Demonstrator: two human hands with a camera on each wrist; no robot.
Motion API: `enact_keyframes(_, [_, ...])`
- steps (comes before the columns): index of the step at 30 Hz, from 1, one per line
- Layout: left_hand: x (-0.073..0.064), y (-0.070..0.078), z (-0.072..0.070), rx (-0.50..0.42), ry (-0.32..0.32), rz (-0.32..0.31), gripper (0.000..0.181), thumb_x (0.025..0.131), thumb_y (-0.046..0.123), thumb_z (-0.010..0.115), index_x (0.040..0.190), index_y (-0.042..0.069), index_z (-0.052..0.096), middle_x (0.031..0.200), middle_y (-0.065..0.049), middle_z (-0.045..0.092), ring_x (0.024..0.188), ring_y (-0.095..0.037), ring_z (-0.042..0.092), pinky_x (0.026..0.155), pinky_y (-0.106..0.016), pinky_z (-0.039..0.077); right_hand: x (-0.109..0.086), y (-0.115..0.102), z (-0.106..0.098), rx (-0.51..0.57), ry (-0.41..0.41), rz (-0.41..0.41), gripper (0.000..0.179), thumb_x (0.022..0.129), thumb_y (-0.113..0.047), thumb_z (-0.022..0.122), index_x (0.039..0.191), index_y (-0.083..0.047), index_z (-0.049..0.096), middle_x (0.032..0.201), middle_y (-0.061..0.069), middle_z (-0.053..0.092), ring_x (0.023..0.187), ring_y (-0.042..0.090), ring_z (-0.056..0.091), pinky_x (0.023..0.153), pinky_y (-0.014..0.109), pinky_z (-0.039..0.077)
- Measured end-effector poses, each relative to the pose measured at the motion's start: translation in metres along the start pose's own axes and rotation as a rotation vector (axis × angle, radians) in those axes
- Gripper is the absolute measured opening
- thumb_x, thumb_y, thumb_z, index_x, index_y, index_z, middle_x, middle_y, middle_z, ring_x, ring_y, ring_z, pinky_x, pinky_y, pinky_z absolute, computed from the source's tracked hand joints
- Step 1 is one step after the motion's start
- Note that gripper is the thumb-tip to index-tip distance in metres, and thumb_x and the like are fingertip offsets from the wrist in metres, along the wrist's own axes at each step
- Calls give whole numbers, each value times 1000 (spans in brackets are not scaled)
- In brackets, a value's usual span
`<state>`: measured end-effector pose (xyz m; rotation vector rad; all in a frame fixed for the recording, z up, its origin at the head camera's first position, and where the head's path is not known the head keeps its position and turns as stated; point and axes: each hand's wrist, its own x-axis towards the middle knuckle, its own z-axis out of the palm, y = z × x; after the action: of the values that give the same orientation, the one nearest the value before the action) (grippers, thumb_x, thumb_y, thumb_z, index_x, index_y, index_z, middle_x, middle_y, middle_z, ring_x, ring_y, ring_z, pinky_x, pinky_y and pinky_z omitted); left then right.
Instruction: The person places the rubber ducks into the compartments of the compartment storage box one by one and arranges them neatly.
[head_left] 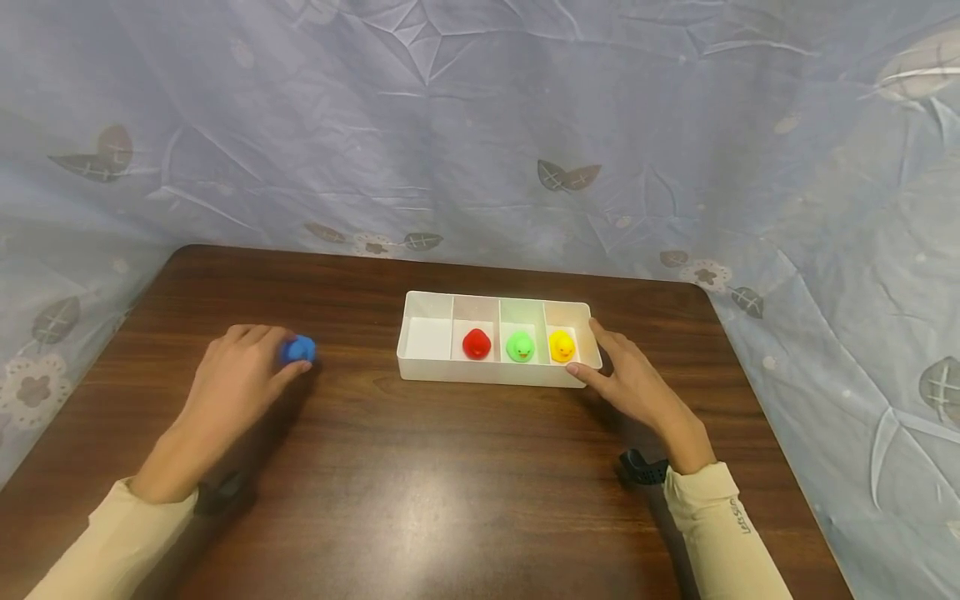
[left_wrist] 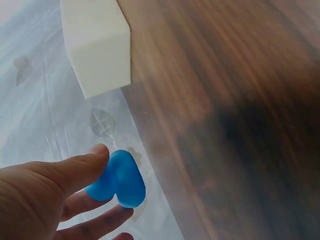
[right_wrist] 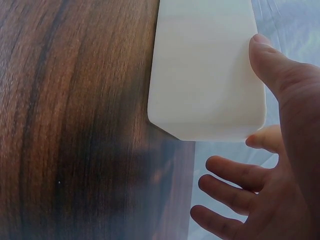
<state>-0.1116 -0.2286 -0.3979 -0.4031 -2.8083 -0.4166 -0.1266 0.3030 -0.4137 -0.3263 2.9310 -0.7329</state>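
Observation:
At the left, my left hand [head_left: 238, 371] pinches a small blue rubber duck [head_left: 300, 349] between thumb and fingers. In the left wrist view the blue duck [left_wrist: 129, 180] shows two rounded lobes, with the thumb on one side and fingers below. My right hand [head_left: 637, 379] holds the right end of a long white divided box [head_left: 480, 372], thumb at the front wall and index finger at the end wall. Its other fingers spread beyond the box [right_wrist: 207, 70] in the right wrist view. Inside sit a red duck [head_left: 476, 344], a green duck [head_left: 521, 347] and a yellow duck [head_left: 562, 346], each in its own compartment.
The box's leftmost compartment [head_left: 429, 337] shows a bare white floor. Beneath everything lies a dark wooden table [head_left: 420, 467] with rounded far corners. A pale patterned curtain [head_left: 480, 150] hangs behind it and along both sides.

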Motion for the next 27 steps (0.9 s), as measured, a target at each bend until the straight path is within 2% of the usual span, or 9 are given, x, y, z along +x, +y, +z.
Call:
enact_keyframes(9, [15,20,4,-24,-17,38,42,93,28,83,122,-1,72,122,-28,75,118,-54,63,97,-72,50,-1,-2,0,1,1,2,94,103,-54,66,170,-4,22,168,31,37,154,52,38,124,70,34])
enact_keyframes(15, [22,32,5,-29,-47,39,43,94,28,82,123,-1,71,124,-27,74,120,-52,63,100,-70,49,0,-1,0,7,0,3,95,103,-55,66,170,-4,21,169,31,36,154,52,37,124,71,34])
enact_keyframes(21, [28,43,7,-42,-43,52,44,93,26,84,124,-1,71,126,-26,75,122,-51,63,102,-68,50,0,0,1,9,10,-10,95,102,-54,67,169,-4,21,168,32,36,154,52,38,123,71,34])
enact_keyframes(27, [39,58,8,-56,-66,60,44,96,28,82,128,0,70,130,-23,74,126,-49,62,105,-66,50,0,1,2,15,0,8,97,102,-57,66,170,-6,19,170,29,35,156,51,36,125,70,34])
